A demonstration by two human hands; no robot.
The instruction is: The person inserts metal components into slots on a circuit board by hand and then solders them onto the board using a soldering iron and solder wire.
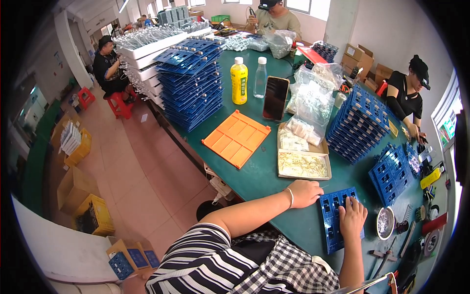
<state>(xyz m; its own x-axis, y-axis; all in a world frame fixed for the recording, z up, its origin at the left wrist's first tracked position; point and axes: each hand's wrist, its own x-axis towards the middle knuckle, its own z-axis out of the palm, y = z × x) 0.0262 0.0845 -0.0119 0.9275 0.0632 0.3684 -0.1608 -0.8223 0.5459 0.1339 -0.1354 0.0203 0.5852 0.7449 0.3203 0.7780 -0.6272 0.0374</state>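
Observation:
A blue plastic panel [332,226] with rows of square cut-outs lies on the green table in front of me. My right hand [352,219] rests over its right half, fingers apart and fingertips down on the panel. Beside the panel's far left corner is my left hand [305,193], its fingers closed together. Something thin seems to stick out from those fingertips, too small to name. Just beyond the left hand stands an open shallow carton [303,165] of thin brass-coloured pieces, with small bags at its far end.
An orange divided tray [236,139], yellow bottle [239,81], clear bottle [260,78] and phone [276,99] stand farther off. Tall blue panel stacks rise at left [191,83] and right [356,128]. A round metal dish [385,223] and tools lie right. Other people sit around.

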